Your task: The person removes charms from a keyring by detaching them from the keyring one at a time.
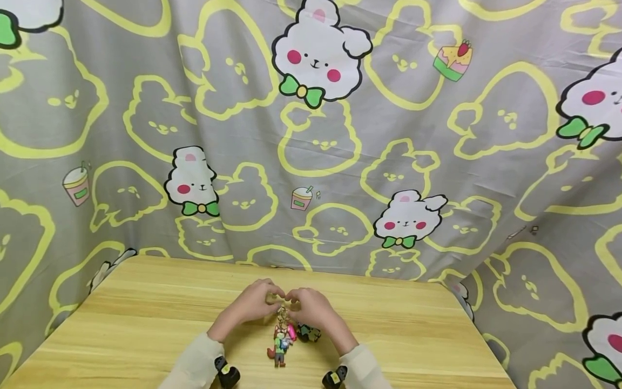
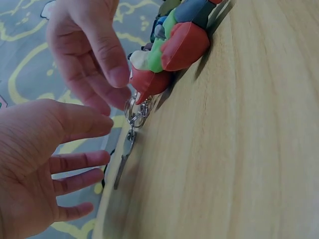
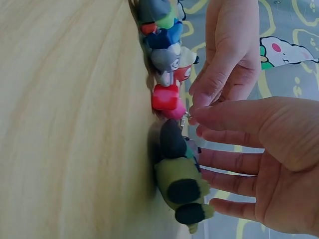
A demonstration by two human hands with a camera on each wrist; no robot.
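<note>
A bunch of figure keychains lies on the wooden table between my two hands. It has a fox figure (image 1: 279, 346) in a green shirt, a grey and blue figure (image 3: 167, 55), a pink piece (image 3: 165, 97) and a dark olive figure (image 3: 179, 181). Metal rings (image 2: 137, 112) join at the fox's head, with a slim metal piece (image 2: 127, 152) hanging from them. My left hand (image 1: 259, 300) is left of the rings, its fingers spread and apart from them. My right hand (image 1: 311, 308) is opposite, fingers loosely extended, thumb close to the rings; contact is unclear.
The wooden table (image 1: 146, 302) stretches out on both sides of the hands. Behind it hangs a grey curtain (image 1: 330, 189) with yellow outlines and white cartoon animals. Black cameras (image 1: 227, 373) are strapped at both wrists.
</note>
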